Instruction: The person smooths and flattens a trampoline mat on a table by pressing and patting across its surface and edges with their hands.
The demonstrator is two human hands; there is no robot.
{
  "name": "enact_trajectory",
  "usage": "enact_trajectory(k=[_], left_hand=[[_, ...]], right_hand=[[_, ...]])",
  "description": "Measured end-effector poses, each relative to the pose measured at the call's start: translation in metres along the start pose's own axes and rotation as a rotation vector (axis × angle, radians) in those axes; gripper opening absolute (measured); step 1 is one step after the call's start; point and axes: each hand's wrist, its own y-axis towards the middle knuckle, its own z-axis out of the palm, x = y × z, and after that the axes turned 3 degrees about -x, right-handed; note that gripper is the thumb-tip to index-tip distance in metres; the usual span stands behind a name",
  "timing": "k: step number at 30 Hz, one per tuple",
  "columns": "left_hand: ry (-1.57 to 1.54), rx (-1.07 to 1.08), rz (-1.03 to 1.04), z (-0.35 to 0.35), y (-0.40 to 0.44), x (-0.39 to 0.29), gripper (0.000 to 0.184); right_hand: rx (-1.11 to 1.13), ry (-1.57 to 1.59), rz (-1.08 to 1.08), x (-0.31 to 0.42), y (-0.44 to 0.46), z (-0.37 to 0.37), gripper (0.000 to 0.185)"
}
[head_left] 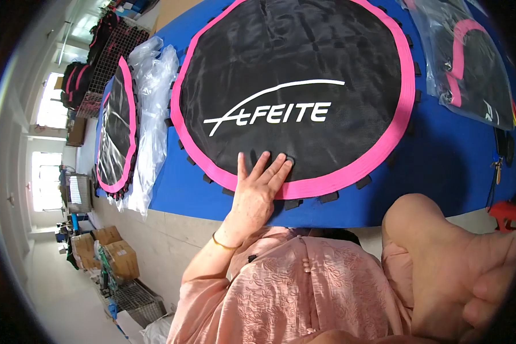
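Note:
My left hand [258, 192] lies palm down with its fingers spread on the near edge of a round black mat [292, 57]. The mat has a pink border, white "FEITE" lettering and small black tabs around its rim, like a trampoline mat. Its far edge runs out of view. My right hand [493, 281] is raised close to the camera at the lower right, away from the mat. Its visible fingers look curled in. Whatever they hold, if anything, is hidden by the hand and the dark frame edge.
The mat rests on a blue table [441, 149]. A second pink-edged mat [117, 132] and clear plastic film [152, 114] lie left. A bagged mat [476, 69] lies right, near a red object [507, 215]. Cardboard boxes [120, 258] and wire cages [137, 304] stand on the floor.

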Motion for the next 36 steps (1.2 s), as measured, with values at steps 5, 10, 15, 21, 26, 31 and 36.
enact_trajectory(k=[5, 10, 15, 21, 26, 31, 36], left_hand=[[0.047, -0.127, 0.052, 0.013, 0.034, 0.014, 0.068], [0.082, -0.101, 0.056, 0.016, 0.047, 0.015, 0.064], [-0.090, -0.091, 0.144, 0.014, 0.039, -0.013, 0.066], [-0.124, -0.080, 0.210, 0.021, 0.045, -0.034, 0.064], [-0.084, -0.135, 0.159, 0.018, 0.034, -0.015, 0.060], [0.036, -0.137, -0.002, 0.014, 0.042, 0.029, 0.071], [0.143, -0.163, -0.083, 0.025, 0.063, 0.076, 0.080]], right_hand=[[0.000, -0.006, -0.027, -0.003, -0.004, 0.000, 0.029], [0.001, -0.051, -0.051, -0.003, -0.005, 0.002, 0.029], [0.002, -0.068, -0.062, -0.003, -0.003, 0.002, 0.030], [-0.005, -0.073, -0.063, -0.005, -0.004, 0.002, 0.030], [-0.003, -0.092, -0.083, -0.002, -0.002, 0.001, 0.030], [-0.004, -0.097, -0.087, -0.004, -0.002, 0.000, 0.030], [-0.005, -0.098, -0.091, -0.005, -0.002, 0.002, 0.030]])
